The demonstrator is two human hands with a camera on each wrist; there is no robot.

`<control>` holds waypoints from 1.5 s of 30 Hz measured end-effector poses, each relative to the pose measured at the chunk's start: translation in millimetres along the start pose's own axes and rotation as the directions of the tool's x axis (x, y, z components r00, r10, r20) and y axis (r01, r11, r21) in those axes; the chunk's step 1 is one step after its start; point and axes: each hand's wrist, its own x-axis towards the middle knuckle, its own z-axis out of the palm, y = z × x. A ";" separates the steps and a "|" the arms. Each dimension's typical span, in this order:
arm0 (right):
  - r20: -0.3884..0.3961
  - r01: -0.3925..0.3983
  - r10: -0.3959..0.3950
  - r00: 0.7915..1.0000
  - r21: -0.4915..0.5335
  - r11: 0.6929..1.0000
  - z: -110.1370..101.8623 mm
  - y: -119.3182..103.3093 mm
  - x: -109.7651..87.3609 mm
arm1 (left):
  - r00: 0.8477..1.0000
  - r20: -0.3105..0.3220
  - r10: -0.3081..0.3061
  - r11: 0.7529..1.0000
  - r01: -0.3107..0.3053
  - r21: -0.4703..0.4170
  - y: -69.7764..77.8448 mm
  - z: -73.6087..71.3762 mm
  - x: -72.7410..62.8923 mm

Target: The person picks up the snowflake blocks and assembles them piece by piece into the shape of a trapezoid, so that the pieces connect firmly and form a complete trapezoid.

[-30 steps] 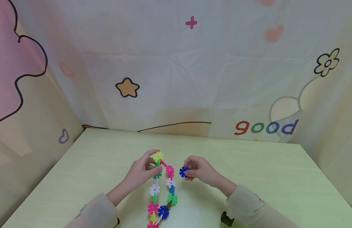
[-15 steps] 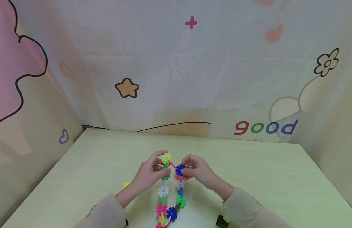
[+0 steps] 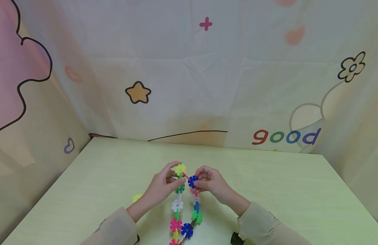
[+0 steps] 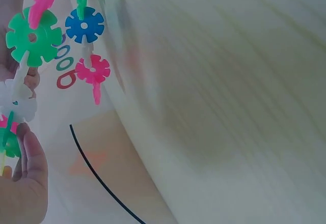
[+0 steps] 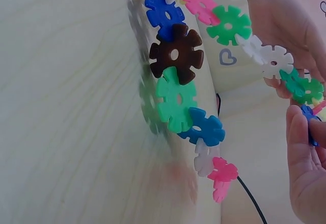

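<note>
A chain of coloured notched plastic discs (image 3: 177, 205) hangs in a loop between the hands. My left hand (image 3: 161, 187) grips it near its upper end, by a green disc (image 3: 180, 188) below a yellow one (image 3: 180, 169). From the yellow disc a pink disc (image 3: 186, 176), seen edge-on, slants right. My right hand (image 3: 217, 185) pinches a dark blue disc (image 3: 193, 181) between thumb and fingers, right at the pink disc's edge. In the right wrist view, the chain's other end, a pink disc (image 5: 223, 170) with another pink disc attached, hangs free; the blue disc is partly hidden by the thumb.
A loose yellow disc (image 3: 136, 198) lies on the pale table (image 3: 268, 183) behind the left forearm. A printed cloth (image 3: 176, 85) walls off the back and sides. Black objects show under both sleeves (image 3: 259, 221).
My left hand has moved right with the chain, and my right hand has brought the dark blue disc slightly left to the pink disc. The loose yellow disc has come into view.
</note>
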 end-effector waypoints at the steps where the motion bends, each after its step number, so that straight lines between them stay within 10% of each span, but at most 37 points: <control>1: -0.001 -0.002 0.002 1.000 0.005 1.000 -0.2 0.4 0.3 | 1.000 -0.004 -0.006 1.000 0.006 0.003 0.4 0.4 0.5; 30: -0.286 0.003 0.035 0.957 0.133 0.991 25.3 -6.0 -7.3 | 0.998 -0.056 0.034 0.994 -0.040 -0.103 8.0 5.4 -0.6; 45: -0.197 0.059 -0.051 0.979 0.035 0.998 17.3 -11.6 -6.7 | 0.999 0.002 0.036 0.999 -0.036 -0.004 12.1 -0.8 3.8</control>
